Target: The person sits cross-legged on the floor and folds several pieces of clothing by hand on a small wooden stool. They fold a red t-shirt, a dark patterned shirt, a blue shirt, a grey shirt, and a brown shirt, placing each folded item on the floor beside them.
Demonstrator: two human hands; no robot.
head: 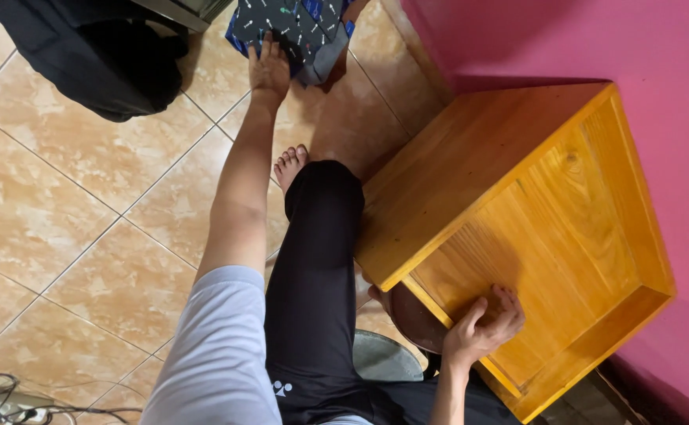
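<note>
Seen from the head camera, the person sits low over a tiled floor [85,228] beside a pink wall [675,71]. The left hand [269,69] is stretched far forward, fingers spread flat on a dark patterned cloth [289,27] that lies on the floor near the wall's foot; it presses on the cloth and does not grip it, as far as I can tell. The right hand [482,327] is curled over the near inner edge of a wooden box [517,228], fingers inside and thumb outside, so it holds the box by its wall. This box lies tilted on its side against the wall, open face up towards the camera. A bare foot [291,165] rests on the floor between the cloth and the box. A black garment [93,59] lies at the far left, well apart, and some cables [2,397] sit at the near left corner.

The step in hand seems to be steadying the box while reaching for the cloth; closing the fingers on the cloth would be needed to lift it.
</note>
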